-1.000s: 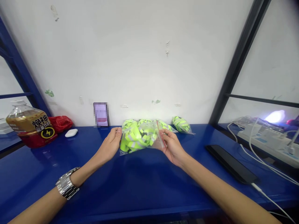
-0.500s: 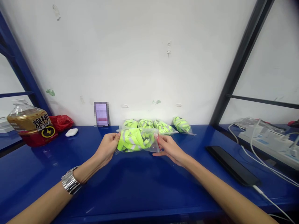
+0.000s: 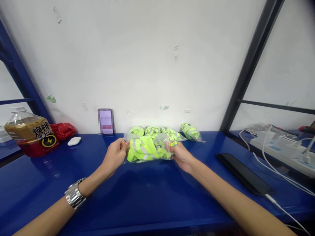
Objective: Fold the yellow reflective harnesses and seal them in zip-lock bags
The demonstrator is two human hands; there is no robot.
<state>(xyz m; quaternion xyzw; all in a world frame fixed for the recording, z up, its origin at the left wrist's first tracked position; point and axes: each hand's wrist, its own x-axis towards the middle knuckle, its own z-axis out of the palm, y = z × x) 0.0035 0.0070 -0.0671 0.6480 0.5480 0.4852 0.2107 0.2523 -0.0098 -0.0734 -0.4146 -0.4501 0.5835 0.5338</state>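
Note:
A clear zip bag (image 3: 164, 141) with a red seal strip at its right end lies sideways between my hands. Inside is a bundle of neon-yellow reflective fabric with silver bands (image 3: 144, 149). My left hand (image 3: 115, 154) pinches the bag's left end between thumb and fingers. At the open right end, my right hand (image 3: 180, 155) has its fingertips inside the bag's mouth, closed on the fabric. A bit of yellow fabric shows at the red strip beside those fingers. Plastic and fabric partly hide the right fingertips.
Several similar bagged bundles (image 3: 152, 131) stand along the wall behind. On the left are a large drink bottle (image 3: 31, 131), a red plastic bag (image 3: 62, 130), a white case (image 3: 74, 141) and a propped phone (image 3: 106, 121). A black phone (image 3: 243, 173) and power strips (image 3: 283, 147) lie right.
My right hand has gone from the bag's red-edged mouth to inside it, closing its fingers on the fabric. Yellow fabric now reaches the mouth. My left hand keeps its pinch.

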